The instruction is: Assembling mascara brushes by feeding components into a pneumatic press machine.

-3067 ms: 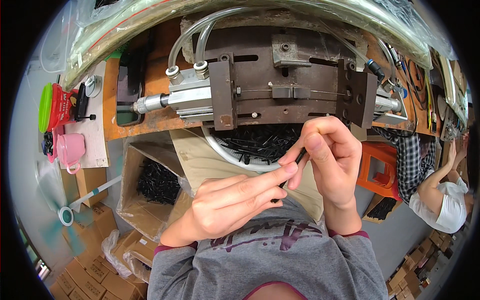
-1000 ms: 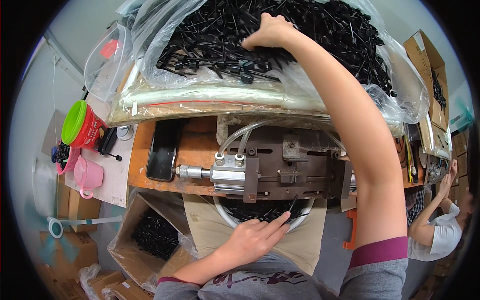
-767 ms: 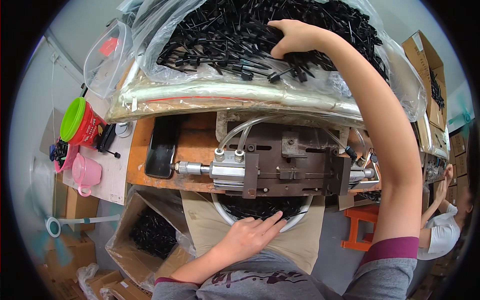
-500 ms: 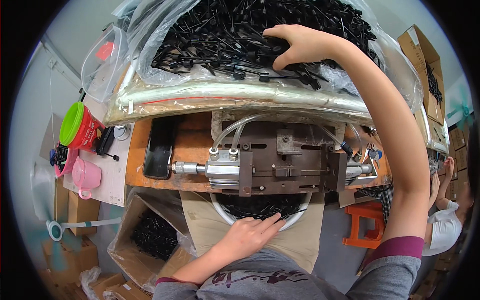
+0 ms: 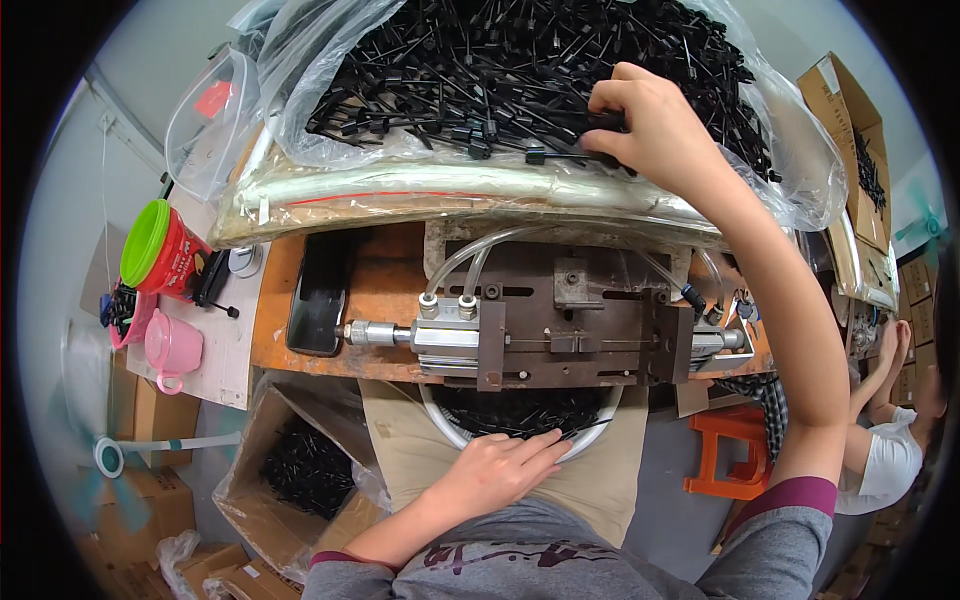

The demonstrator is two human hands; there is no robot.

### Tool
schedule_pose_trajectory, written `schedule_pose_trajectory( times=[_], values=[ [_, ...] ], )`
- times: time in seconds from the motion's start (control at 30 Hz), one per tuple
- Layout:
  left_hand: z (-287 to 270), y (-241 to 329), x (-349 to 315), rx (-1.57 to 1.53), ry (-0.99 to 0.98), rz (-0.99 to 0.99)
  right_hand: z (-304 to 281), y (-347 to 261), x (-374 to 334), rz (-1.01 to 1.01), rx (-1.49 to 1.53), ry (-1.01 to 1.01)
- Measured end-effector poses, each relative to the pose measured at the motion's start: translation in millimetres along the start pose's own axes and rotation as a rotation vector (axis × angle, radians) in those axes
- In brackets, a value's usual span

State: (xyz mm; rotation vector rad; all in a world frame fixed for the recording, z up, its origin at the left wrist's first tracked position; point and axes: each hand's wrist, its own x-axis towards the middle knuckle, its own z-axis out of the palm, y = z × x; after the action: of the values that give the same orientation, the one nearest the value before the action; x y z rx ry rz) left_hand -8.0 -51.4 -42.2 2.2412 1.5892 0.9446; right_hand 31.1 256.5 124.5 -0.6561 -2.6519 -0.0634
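A large heap of black plastic parts, thin stems with knobbed ends, lies in a clear plastic-lined tray at the far side. My right hand is at the heap's near right, thumb and fingers curled round a few black stemmed parts. On my lap, a white-rimmed bowl holds more thin black pieces. My left hand lies over its near rim, fingers stretched out flat; a thin black stem shows by the fingertips. Between tray and bowl sits a metal clamping fixture with pneumatic cylinders.
A phone lies on the orange bench left of the fixture. Further left are a red bucket and a pink cup. Below stands a carton of black parts. An orange stool and another person are at right.
My right hand has shifted right over the heap, and its fingers have closed round some parts. My left hand stays on the bowl's rim.
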Motion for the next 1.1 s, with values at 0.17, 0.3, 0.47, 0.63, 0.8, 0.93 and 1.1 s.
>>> schedule_pose_trajectory(
  times=[0.17,0.3,0.47,0.63,0.8,0.93,1.1],
  values=[
    [2.0,-0.7,-2.5,-0.011,0.050,-0.022,-18.8,9.2,-0.2,0.031,0.147,0.055],
    [0.1,-0.9,-4.2,-0.012,0.015,-0.016,-34.4,14.8,-3.6,0.245,0.413,-0.004],
    [-3.3,4.7,1.7,-0.022,0.030,-0.004,-36.7,42.2,-6.6,0.299,0.758,0.054],
    [-4.9,6.0,3.8,-0.016,0.088,0.040,-40.5,67.7,-8.3,0.350,1.016,0.188],
    [-22.2,16.5,20.9,-0.057,0.159,0.032,-54.9,63.7,-21.2,0.295,1.192,0.353],
    [-47.2,12.4,37.5,-0.115,0.539,-0.002,-44.0,-8.5,-69.2,0.332,1.275,0.115],
    [-66.2,19.1,57.1,-0.110,0.497,-0.011,-21.5,-62.7,-139.4,0.634,1.601,-0.284]
  ],
)
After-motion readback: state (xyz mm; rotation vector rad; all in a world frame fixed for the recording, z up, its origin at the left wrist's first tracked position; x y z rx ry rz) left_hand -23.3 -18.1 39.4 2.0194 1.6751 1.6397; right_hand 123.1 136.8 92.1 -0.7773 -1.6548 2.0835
